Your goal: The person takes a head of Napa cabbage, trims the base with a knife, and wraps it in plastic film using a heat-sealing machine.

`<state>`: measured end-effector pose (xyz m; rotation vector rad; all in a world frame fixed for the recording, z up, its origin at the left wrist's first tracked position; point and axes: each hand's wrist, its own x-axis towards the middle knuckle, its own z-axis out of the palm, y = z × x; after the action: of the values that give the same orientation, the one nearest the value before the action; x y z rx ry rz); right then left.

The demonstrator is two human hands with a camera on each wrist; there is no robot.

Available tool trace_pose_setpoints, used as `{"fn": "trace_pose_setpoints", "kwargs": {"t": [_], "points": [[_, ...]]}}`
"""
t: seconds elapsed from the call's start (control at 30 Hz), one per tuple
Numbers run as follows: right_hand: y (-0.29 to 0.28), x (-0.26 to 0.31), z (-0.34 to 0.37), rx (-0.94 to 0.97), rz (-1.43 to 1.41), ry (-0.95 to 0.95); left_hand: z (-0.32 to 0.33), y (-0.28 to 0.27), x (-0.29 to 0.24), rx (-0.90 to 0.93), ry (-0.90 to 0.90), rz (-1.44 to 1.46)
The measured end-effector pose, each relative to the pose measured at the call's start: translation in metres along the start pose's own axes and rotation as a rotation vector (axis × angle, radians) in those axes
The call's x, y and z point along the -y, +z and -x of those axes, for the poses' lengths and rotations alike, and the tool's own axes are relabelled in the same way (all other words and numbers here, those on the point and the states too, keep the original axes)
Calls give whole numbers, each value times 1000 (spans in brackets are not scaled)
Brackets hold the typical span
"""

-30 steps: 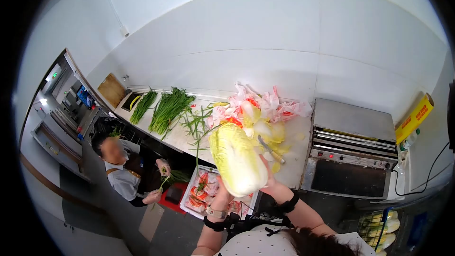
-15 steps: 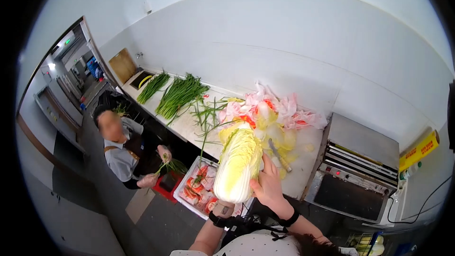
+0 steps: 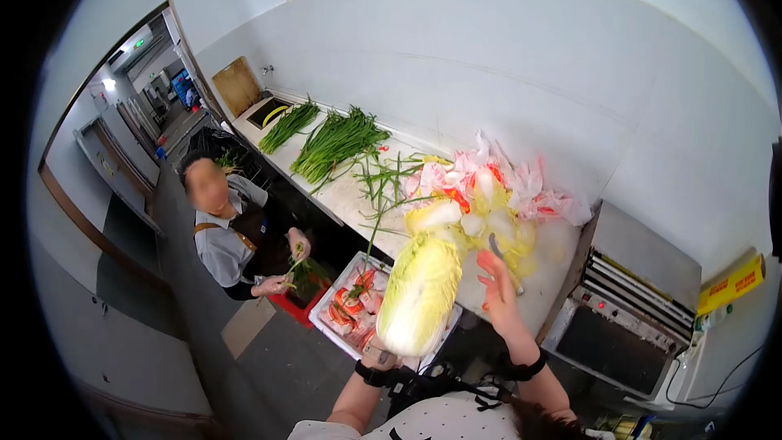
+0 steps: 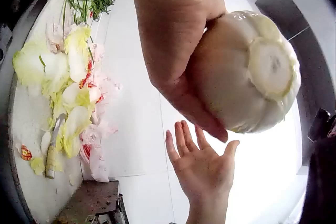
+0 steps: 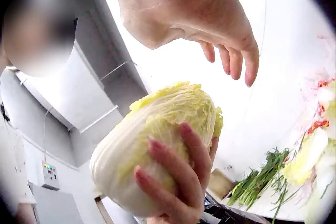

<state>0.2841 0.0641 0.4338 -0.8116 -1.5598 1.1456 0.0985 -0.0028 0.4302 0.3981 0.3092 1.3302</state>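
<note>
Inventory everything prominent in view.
Long flat counter: 1, white, centre
Whole leafy cabbage: 1, yellow-white, in left hand
Loose cabbage leaves: several, yellow-white, on counter
Pale-handled metal knife: 1, grey, beside leaves
Thin-stalked greens: 2 main bundles, green, counter's left
Crumpled plastic bags: uncounted, pink-white, behind leaves
Boxy metal machine: 1, grey, counter's right
Wooden board: 1, brown, counter's far end
Rectangular tub: 1, white, before counter
Aproned person: 1, grey shirt, left
Left hand: 1, bare, gripping cabbage
Right hand: 1, bare, beside cabbage
</note>
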Motion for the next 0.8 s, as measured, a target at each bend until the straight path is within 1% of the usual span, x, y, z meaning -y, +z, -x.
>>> {"fn": "trace_pose_setpoints", "kwargs": {"t": [0.03,0.07,0.17,0.2,0.3,0.4,0.5,0.53,0.67,0.77,0.8], "points": [[-3,3,-5,19,-14,11,2,-4,0,46,4,45],[0,11,-7,2,95,-20,2,-7,-1,5,-1,-6],[8,35,-15,49,328,-2,5,-24,-2,-97,-42,-151],[13,35,-16,-14,335,-21,6,-32,-1,-128,-57,-194],[21,40,-12,-116,392,209,18,-57,3,-201,-97,-302],[23,17,-16,-205,293,-20,27,-71,6,-233,-123,-352],[24,12,-17,-187,-61,167,32,-78,6,-245,-146,-370],[25,15,-17,-160,-122,186,33,-80,7,-248,-149,-376],[31,22,-13,-173,-169,185,31,-82,6,-246,-143,-389],[31,11,-11,-174,-127,184,29,-85,5,-239,-135,-398],[30,12,-11,-150,-56,161,26,-87,4,-238,-132,-400]]}}
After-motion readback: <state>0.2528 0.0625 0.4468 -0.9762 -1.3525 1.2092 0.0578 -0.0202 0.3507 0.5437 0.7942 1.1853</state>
